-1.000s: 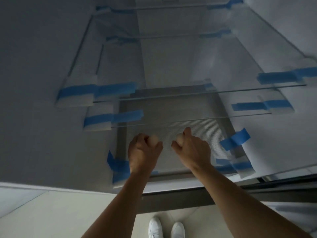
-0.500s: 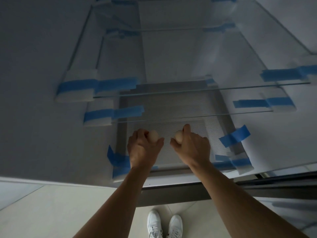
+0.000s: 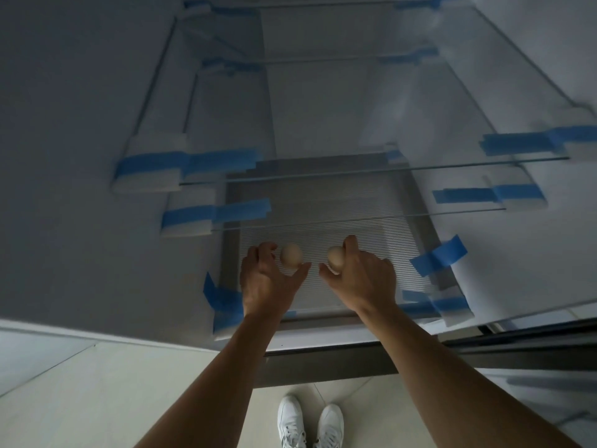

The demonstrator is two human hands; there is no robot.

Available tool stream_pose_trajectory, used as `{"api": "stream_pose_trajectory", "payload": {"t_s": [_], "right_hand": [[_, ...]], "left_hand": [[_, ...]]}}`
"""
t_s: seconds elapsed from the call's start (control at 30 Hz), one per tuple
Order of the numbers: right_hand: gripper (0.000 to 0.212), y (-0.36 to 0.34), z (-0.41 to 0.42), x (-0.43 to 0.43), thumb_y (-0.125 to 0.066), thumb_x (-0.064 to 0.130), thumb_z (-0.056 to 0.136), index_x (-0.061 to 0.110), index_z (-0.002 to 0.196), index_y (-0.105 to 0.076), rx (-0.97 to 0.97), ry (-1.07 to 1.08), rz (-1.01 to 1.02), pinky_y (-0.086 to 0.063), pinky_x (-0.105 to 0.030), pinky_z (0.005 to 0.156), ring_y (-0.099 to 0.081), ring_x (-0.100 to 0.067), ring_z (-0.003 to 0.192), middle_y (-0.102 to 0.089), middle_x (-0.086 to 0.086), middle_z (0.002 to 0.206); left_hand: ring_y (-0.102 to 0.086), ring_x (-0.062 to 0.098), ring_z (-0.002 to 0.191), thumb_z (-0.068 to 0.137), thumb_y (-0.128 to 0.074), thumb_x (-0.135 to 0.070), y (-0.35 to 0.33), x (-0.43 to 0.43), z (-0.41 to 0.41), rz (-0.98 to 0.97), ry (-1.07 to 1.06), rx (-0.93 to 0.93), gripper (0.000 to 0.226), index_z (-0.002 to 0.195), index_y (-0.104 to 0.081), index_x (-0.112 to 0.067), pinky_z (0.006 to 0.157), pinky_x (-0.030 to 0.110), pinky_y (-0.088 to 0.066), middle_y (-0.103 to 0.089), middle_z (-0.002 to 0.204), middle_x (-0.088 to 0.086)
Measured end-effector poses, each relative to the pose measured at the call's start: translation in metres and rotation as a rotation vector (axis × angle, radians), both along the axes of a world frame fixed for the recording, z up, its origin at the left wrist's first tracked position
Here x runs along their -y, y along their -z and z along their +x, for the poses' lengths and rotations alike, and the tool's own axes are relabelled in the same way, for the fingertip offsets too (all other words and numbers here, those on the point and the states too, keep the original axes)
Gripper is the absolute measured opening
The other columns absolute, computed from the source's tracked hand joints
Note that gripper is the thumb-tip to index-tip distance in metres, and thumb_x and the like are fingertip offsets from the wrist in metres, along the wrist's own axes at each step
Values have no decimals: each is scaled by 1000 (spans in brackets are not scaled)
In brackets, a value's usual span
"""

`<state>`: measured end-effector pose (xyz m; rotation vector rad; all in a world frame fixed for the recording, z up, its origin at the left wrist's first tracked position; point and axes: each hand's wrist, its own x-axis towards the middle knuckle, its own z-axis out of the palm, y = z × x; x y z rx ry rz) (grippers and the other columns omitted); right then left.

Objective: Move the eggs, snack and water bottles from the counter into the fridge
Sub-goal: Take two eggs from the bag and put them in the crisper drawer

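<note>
While both arms reach into the open fridge (image 3: 323, 108) at the middle of the frame, the grip has loosened from half a second ago: then each egg sat tucked deep in a curled fist, now the fingers have spread and the eggs show almost whole. To my eye that means the release is starting, with the eggs going down on the ribbed lower shelf (image 3: 323, 215) beneath the glass ones.

The left hand (image 3: 268, 282) is half open, its egg (image 3: 291, 254) cradled between thumb and fingertips. The right hand (image 3: 361, 279) pinches the other egg (image 3: 336, 257) more closely, index finger over its top. I cannot tell whether either egg touches the shelf yet. No snack or water bottles are in view.
</note>
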<state>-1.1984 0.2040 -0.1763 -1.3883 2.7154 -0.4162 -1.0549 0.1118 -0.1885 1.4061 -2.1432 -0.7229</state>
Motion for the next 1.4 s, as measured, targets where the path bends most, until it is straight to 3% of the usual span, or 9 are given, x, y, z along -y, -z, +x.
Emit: {"api": "stream_pose_trajectory", "payload": {"t_s": [0.43,0.63,0.8,0.93,1.1,1.23,1.3,1.4], "right_hand": [[72,-13,-7,-10,-57,71,83,19,130,-43,31,11,23,-56,-39,79,-70,-27,82,-72,-5,96],[71,-32,0,-40,-60,69,82,19,129,-42,48,16,-44,-56,-41,80,-70,-24,79,-72,-3,93],[65,-35,23,-86,-53,70,84,17,123,-48,-22,41,-111,-57,-36,69,-60,-15,66,-64,1,77],[54,-14,51,-138,-65,55,85,14,120,-58,-44,91,-149,-58,-37,70,-65,-20,80,-69,-6,93],[44,37,79,-173,-57,51,89,20,119,-56,248,167,-67,-57,-38,74,-63,-14,84,-65,1,97],[33,81,89,-163,-61,35,96,14,121,-60,617,364,-109,-48,-26,73,-63,-14,86,-69,-5,106],[27,99,91,-149,-57,29,100,12,121,-61,897,586,-214,-49,-27,79,-65,-17,93,-70,-10,114],[33,110,92,-126,-47,30,105,10,129,-56,1460,1006,-505,-50,-38,94,-63,-23,107,-64,-10,122]], "left_hand": [[-56,29,110,67,-83,-52,-8,-7,6,26,46,56,78,127,-51,-13,88,45,-54,-55,122,10],[-61,31,106,76,-76,-53,-29,-31,32,55,20,122,73,132,-46,-17,81,40,-53,-59,124,11],[-58,31,104,76,-77,-42,-39,-79,74,-123,99,164,61,126,-53,-15,83,43,-52,-59,118,11],[-57,27,117,79,-73,-44,-26,-115,109,-222,313,264,58,127,-56,-17,97,39,-46,-59,128,7],[-47,29,135,81,-72,-44,-6,-114,119,-307,494,306,67,138,-50,-17,112,45,-34,-51,144,10],[-24,29,149,88,-59,-47,2,-98,113,-304,554,382,75,151,-32,-17,118,51,-27,-30,160,8],[-15,26,151,89,-53,-49,7,-92,111,-297,596,422,78,155,-23,-19,119,52,-24,-21,163,6],[-13,24,152,88,-60,-48,12,-83,109,-285,607,453,84,156,-20,-18,120,52,-24,-18,163,5]]}}
